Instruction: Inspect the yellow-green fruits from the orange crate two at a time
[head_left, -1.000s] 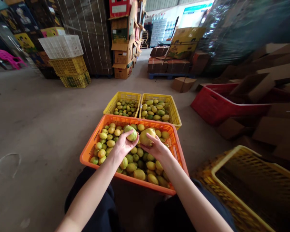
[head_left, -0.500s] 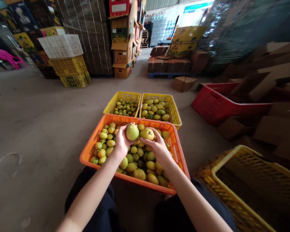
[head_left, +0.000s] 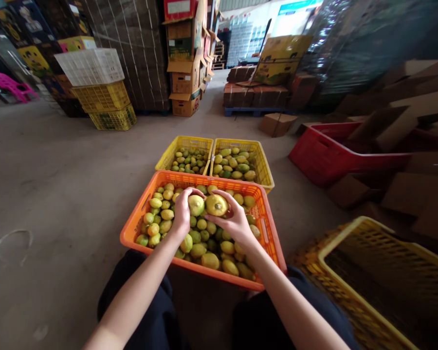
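My left hand (head_left: pixel 183 213) is closed round a yellow-green lemon (head_left: pixel 196 205), its fingers curled over the far side. In my right hand (head_left: pixel 237 217) is a larger, yellower lemon (head_left: pixel 216 205), its stubby end facing me. The two fruits are held side by side, close together, above an orange plastic crate (head_left: pixel 146 187). Many loose lemons (head_left: pixel 210 261), some yellow and some green, fill the lower part of that crate. Part of the pile is hidden behind my hands and forearms.
Behind the orange crate stand two yellow crates (head_left: pixel 265 167) of lemons. To the right are a yellow crate (head_left: pixel 361 226), a red crate (head_left: pixel 314 155) and loose cardboard (head_left: pixel 397 194). Stacked crates (head_left: pixel 105 99) and boxes (head_left: pixel 184 82) stand farther back.
Both lemons have been turned in my hands; the right one now shows its end towards me. My left fingers have shifted over the top of the fruit. The crates have stayed put.
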Available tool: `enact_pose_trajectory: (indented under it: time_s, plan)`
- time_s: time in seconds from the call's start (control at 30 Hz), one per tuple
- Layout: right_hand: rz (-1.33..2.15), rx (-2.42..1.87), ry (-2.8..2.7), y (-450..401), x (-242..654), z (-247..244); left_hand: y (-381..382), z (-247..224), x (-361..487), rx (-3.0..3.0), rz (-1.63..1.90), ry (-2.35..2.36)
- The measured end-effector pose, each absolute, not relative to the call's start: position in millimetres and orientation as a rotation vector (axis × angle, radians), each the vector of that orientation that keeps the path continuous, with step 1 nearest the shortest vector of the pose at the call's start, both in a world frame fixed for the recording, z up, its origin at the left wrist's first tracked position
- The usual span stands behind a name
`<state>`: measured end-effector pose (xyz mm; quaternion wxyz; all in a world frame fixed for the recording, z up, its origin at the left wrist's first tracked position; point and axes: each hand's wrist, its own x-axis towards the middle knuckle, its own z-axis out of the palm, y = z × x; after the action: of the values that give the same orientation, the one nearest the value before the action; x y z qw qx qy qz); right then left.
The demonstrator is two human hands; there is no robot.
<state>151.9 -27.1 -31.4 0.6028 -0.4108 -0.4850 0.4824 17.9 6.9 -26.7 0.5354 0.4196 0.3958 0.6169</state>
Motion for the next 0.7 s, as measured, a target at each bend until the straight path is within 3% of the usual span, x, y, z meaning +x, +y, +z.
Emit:
enact_pose_trajectory:
  time_s: [0.7]
  plan:
    - [1.111, -0.918, -1.195, -29.6, 150.5, -30.6, 7.4, -18.6, 12.9, 1.120, 1.478, 0.969]
